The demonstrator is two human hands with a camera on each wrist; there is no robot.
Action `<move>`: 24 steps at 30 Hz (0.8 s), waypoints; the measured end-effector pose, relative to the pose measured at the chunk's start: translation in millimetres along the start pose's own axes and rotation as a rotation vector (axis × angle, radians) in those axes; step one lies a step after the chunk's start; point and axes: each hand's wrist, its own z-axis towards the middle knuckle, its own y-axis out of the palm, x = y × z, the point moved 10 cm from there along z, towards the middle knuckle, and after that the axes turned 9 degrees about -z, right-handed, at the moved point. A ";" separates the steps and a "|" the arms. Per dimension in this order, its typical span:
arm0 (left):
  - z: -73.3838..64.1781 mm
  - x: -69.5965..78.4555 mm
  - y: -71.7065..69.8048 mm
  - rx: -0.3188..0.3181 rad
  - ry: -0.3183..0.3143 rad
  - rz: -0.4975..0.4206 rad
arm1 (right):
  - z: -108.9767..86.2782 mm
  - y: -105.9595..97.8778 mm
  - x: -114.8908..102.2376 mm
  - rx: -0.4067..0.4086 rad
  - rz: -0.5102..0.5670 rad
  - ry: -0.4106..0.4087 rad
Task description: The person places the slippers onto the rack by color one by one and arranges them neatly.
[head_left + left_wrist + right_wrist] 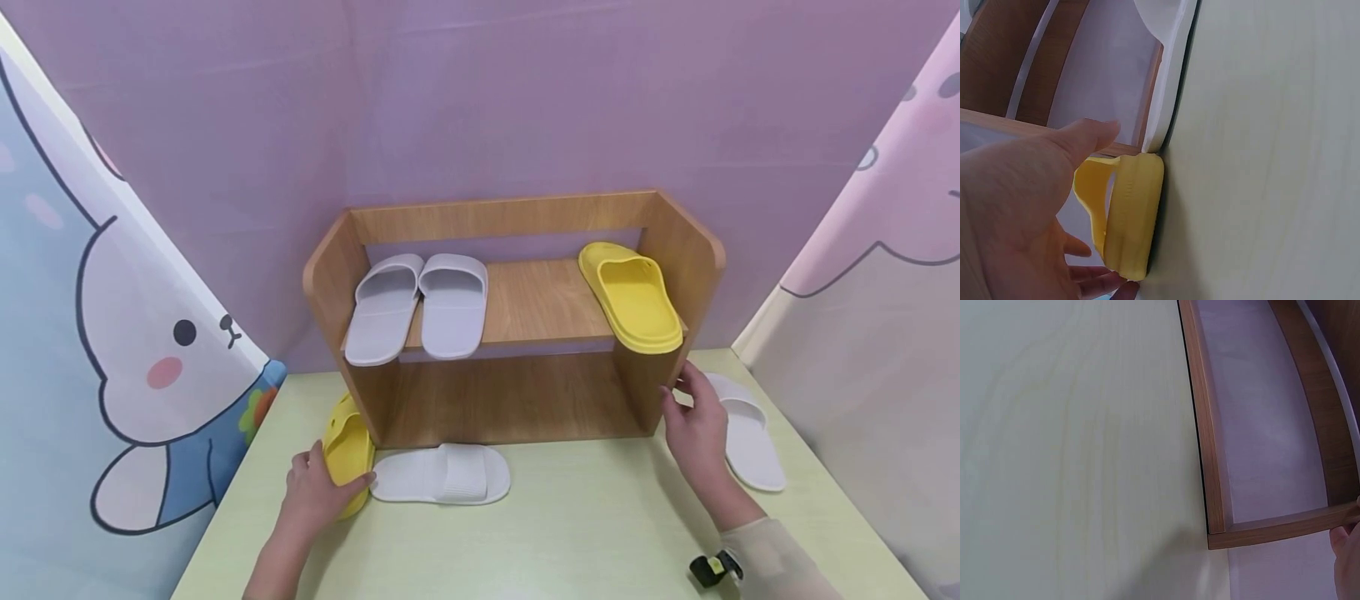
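Observation:
A wooden shoe rack (510, 392) with two levels stands on the table against a purple backdrop. At its left front corner a yellow slipper (348, 454) lies on the tabletop. My left hand (315, 492) spans that slipper, thumb on the right and fingers round the left side; the left wrist view has the fingertips at its edge (1135, 219). At the rack's other end my right hand (697, 425) pinches the front edge of the right side panel (1310, 524). A white slipper (442, 473) lies sideways before the rack, its end near my left thumb.
Two grey slippers (453, 308) sit side by side on the upper shelf's left, a yellow slipper (637, 300) on its right. Another white slipper (750, 442) lies on the table beyond my right hand. Patterned cloths (172, 358) hang at both sides.

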 end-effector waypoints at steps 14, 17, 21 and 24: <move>1.7 -5.2 5.6 0.003 -0.006 0.013 | -0.6 0.1 0.1 -0.009 -0.001 0.009; 1.7 -6.5 6.0 0.003 -0.007 0.013 | -0.6 0.1 -0.4 -0.009 -0.003 0.007; 0.6 -6.7 6.0 0.003 -0.018 0.007 | -0.4 0.1 -0.2 -0.005 -0.021 0.001; -0.5 -5.1 5.4 0.005 -0.025 0.001 | -0.2 0.5 0.5 -0.005 -0.034 -0.001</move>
